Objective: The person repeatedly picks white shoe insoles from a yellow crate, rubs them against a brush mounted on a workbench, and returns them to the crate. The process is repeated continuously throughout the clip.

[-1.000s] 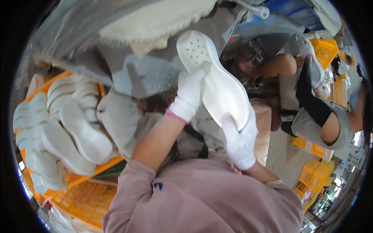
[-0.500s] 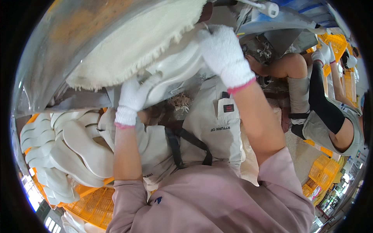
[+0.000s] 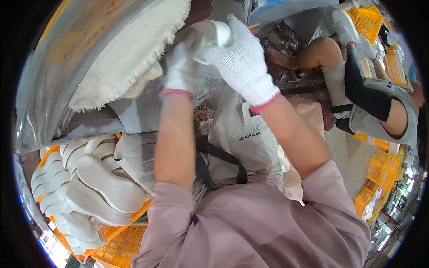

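Observation:
My gloved right hand (image 3: 243, 58) grips a white shoe sole (image 3: 222, 34), its fingers wrapped over the near end. On the sole's left side my gloved left hand (image 3: 180, 67) is closed too, though motion smears its fingers. The sole is tilted and seen mostly end-on, and the gloves cover much of it. Just left of my hands is a cream cloth buffing wheel (image 3: 129, 56) with a frayed edge. The sole now sits to the right of that edge, apparently apart from it.
A grey metal housing (image 3: 33, 89) surrounds the wheel's left side. At lower left, white soles (image 3: 109, 183) are piled in an orange crate (image 3: 120, 245). A pale apron (image 3: 246, 143) covers my lap. On the right, a co-worker's black sleeve (image 3: 364, 94) and gloved hands hold white soles near orange crates (image 3: 384, 169).
The sole has left its place under the wheel's frayed edge and turned end-on. My left hand has moved up and right, close to my right hand, which has shifted slightly left.

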`<state>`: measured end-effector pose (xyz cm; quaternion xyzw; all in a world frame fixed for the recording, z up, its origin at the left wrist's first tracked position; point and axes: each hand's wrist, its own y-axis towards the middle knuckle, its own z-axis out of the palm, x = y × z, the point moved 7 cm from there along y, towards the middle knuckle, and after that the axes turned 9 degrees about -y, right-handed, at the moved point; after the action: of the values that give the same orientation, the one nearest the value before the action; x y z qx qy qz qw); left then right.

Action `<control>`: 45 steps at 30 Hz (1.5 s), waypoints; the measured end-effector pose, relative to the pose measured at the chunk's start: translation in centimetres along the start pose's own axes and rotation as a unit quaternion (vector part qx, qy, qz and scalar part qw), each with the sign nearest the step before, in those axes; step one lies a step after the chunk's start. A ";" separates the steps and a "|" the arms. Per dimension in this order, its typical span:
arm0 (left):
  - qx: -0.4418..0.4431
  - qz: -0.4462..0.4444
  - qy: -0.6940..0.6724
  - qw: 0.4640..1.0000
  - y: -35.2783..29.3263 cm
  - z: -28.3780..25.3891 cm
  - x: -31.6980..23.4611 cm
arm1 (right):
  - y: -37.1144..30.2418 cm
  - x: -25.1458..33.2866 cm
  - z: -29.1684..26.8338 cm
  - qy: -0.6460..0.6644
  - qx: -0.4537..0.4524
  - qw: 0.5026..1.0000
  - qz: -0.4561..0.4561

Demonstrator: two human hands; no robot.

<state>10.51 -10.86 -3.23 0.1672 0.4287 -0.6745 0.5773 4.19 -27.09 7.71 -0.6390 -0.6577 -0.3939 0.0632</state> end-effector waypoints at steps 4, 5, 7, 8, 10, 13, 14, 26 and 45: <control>-0.020 -0.010 0.688 0.725 -5.8 -5.5 -6.7 | 4.0 -0.8 6.1 -0.082 0.126 0.989 0.015; -0.039 -0.005 0.646 0.762 -7.2 -6.3 -6.4 | 4.8 0.6 7.0 -0.142 0.164 0.975 -0.049; 0.124 -0.022 0.262 0.957 -9.0 -5.0 -2.7 | 5.1 0.8 5.7 -0.040 0.174 0.976 0.125; 0.092 -0.051 0.272 0.957 -8.3 -5.3 -0.5 | 4.8 2.9 4.6 -0.034 0.187 0.981 0.032; 0.048 0.008 0.170 0.984 -5.2 -4.2 1.2 | 2.9 4.1 1.6 0.065 0.209 0.975 0.040; 0.070 0.065 0.068 0.993 -2.2 -2.7 1.5 | -2.5 8.3 -4.3 -0.190 0.124 0.924 -0.308; 0.087 -0.005 -0.034 0.996 -2.5 -2.4 2.2 | -3.8 8.6 -4.5 -0.270 0.120 0.885 -0.360; -0.037 -0.046 -0.280 0.958 -6.1 -7.5 -1.3 | -6.9 12.4 4.3 -0.164 0.211 0.943 -0.197; -0.004 -0.023 -0.272 0.962 -2.0 -9.5 1.8 | -7.1 14.5 3.4 -0.029 0.400 0.902 -0.160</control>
<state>5.60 -4.75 -9.20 -0.0345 0.2613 -0.7059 0.6574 -3.31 -12.67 10.83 -0.4577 -0.8547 -0.0838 0.2301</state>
